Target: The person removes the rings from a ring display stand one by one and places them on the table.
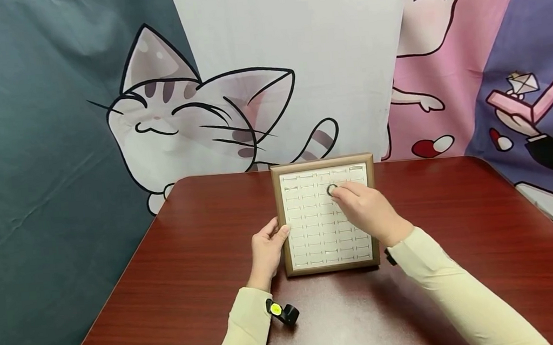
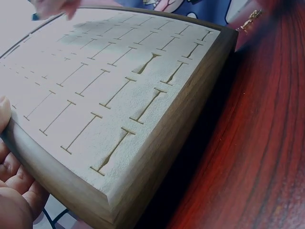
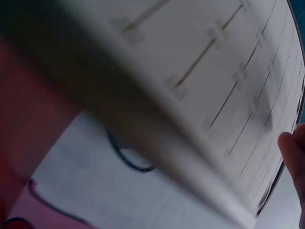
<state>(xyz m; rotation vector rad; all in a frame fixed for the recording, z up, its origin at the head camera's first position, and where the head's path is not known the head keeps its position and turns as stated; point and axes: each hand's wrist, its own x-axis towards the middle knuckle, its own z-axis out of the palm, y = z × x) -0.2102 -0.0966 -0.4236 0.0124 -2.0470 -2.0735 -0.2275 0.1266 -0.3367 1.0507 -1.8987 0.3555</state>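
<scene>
A ring display board [image 1: 322, 162] with a wooden frame and a white slotted pad stands tilted up on the table. My left hand [image 1: 266, 252] grips its left edge, thumb [image 1: 285, 230] on the front and fingers at the side and behind. In front of the upper pad, my right hand [image 1: 368, 212] pinches a small dark ring [image 1: 329, 190] between thumb and fingertips. Several slots gape slightly in the left wrist view, where the pad [image 2: 107, 157] shows close up. Only the fingertips [image 3: 291, 148] of the right hand show in the right wrist view, beside the pad.
The board rests on a glossy red-brown wooden table [image 1: 189, 244]. A cloth backdrop [image 1: 294, 25] printed with a cartoon cat hangs behind the far edge. Black cameras [image 1: 283, 311] are strapped on the wrists over pale sleeves [image 1: 460, 282].
</scene>
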